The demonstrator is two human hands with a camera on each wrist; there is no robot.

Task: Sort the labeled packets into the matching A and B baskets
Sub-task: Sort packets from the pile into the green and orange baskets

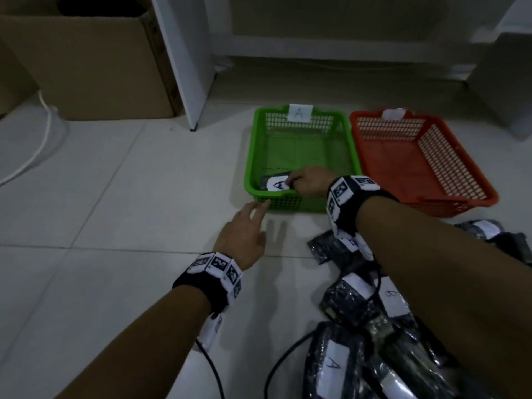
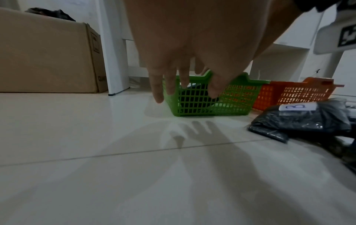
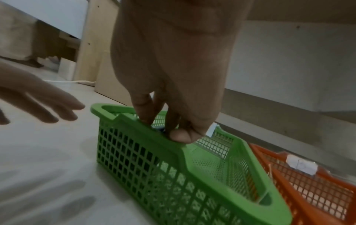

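At fingertips, my right hand [image 1: 309,182] pinches an A packet [image 1: 275,184], low in the green basket [image 1: 299,210] by its near wall. Left hand [image 1: 243,236] hovers over the floor w/ fingers loosely spread, holding nothing. I'd let go only once it lies flat, label up (orange basket [image 1: 460,201] looks empty). Packet: black crinkly plastic, white paper tag. Baskets: rigid mesh, rectangular. Pile [image 1: 374,326] waits nearby.

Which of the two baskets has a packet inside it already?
The green basket, marked A, holds one packet; the orange basket beside it holds none.
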